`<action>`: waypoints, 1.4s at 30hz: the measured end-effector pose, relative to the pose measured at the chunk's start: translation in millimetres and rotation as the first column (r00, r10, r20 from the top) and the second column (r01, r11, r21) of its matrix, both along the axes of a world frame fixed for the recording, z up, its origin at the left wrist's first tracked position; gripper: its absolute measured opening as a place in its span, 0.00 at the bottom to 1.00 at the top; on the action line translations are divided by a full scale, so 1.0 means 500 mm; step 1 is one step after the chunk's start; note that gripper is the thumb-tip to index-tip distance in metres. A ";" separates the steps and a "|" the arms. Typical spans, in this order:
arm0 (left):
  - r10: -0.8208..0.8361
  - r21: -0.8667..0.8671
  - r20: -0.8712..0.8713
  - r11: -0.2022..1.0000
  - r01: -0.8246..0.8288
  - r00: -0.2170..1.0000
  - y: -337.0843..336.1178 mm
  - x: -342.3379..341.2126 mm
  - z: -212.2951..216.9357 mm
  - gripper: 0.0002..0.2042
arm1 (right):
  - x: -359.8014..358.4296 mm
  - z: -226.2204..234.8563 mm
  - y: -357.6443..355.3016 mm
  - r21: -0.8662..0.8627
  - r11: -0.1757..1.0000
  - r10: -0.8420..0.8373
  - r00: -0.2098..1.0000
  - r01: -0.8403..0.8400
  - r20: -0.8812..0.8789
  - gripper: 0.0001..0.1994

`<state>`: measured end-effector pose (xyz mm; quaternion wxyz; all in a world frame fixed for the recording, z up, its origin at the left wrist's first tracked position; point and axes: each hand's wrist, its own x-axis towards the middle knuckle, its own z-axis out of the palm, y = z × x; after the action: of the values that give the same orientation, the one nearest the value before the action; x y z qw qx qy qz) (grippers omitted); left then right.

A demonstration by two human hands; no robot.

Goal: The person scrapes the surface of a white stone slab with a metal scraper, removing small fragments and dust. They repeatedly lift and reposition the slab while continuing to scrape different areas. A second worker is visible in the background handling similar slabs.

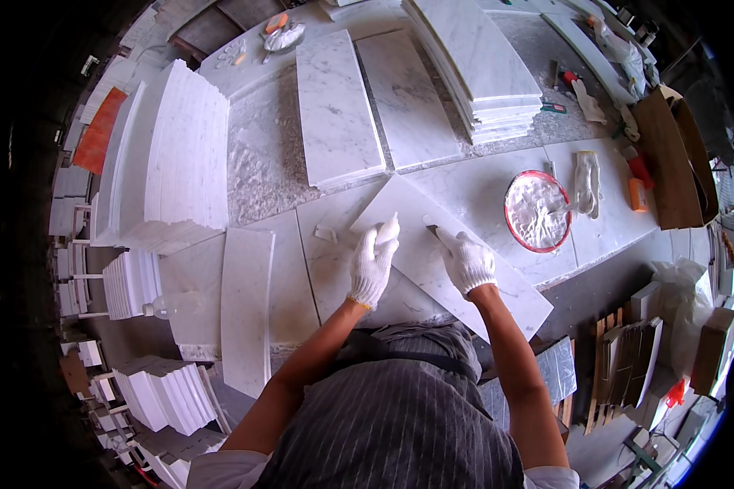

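Note:
A white, grey-veined marble slab lies at a slant before me, its near corner overhanging the worktable's front edge. My left hand, in a white knit glove, is closed at the slab's left edge, with one finger stretched over the surface. Also gloved, my right hand grips a small putty knife; its dark part shows at the fingertips, and the rest is hidden in the hand. A pale dab of paste sits on the slab by the knife's tip.
Right of the slab stands a red-rimmed tub of white paste, with spare gloves beside it. Stacked slabs rise at left, others at the back. A cardboard box is far right; a clear bottle lies left.

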<state>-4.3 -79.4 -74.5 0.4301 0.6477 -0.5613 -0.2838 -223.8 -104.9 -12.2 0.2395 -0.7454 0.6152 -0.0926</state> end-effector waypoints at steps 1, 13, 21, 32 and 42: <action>-0.001 -0.036 0.071 0.999 0.003 0.997 -0.002 0.002 0.008 0.20 | -0.003 0.006 0.003 -0.006 0.999 -0.041 0.998 0.042 0.057 0.20; -0.066 -0.221 0.541 0.951 0.218 0.838 -0.065 0.029 0.029 0.18 | -0.064 -0.086 0.092 -0.320 0.890 -0.286 0.945 0.324 0.159 0.18; -0.028 -0.258 0.682 0.926 0.277 0.730 -0.080 0.019 0.023 0.17 | -0.061 -0.089 0.091 -0.324 0.886 -0.299 0.942 0.333 0.151 0.18; -0.003 -0.302 0.718 0.899 0.316 0.696 -0.085 0.014 0.026 0.16 | -0.064 -0.108 0.086 -0.433 0.841 -0.267 0.945 0.324 0.188 0.19; 0.015 -0.302 0.752 0.896 0.324 0.659 -0.085 0.012 0.023 0.17 | -0.063 -0.096 0.089 -0.371 0.867 -0.292 0.943 0.332 0.161 0.18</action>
<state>1.6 -121.8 -63.0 0.2660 0.5491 -0.7872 0.0901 -255.4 -60.2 -60.2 0.0974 -0.6633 0.6836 -0.2886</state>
